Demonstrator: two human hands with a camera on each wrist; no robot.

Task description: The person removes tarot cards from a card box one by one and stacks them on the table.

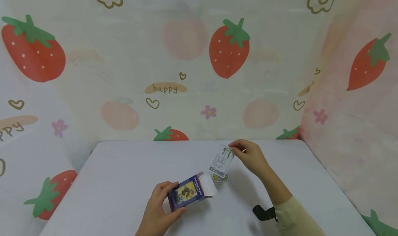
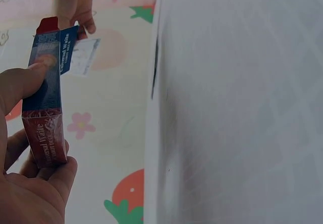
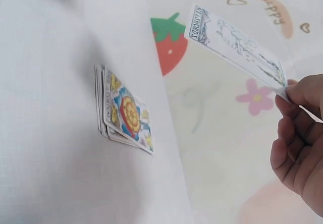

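Observation:
My left hand (image 1: pixel 160 208) grips a blue and red tarot card box (image 1: pixel 186 192), fingers along one edge and thumb on the other. The box's white end flap (image 1: pixel 207 185) hangs open toward the right. Between thumb and fingertips, my right hand (image 1: pixel 250 158) pinches a single tarot card (image 1: pixel 222 160) by its corner, raised off the table. In the right wrist view, "of swords" lettering shows at that card's far end. Below it on the table lies a small stack of tarot cards (image 3: pixel 128 113), a colourful wheel picture on top.
A white cloth covers the table (image 1: pixel 124 167). Behind it hangs a backdrop (image 1: pixel 192 66) printed with strawberries and flowers. A black strap piece (image 1: pixel 263 213) sticks out at the right sleeve (image 1: pixel 295 217).

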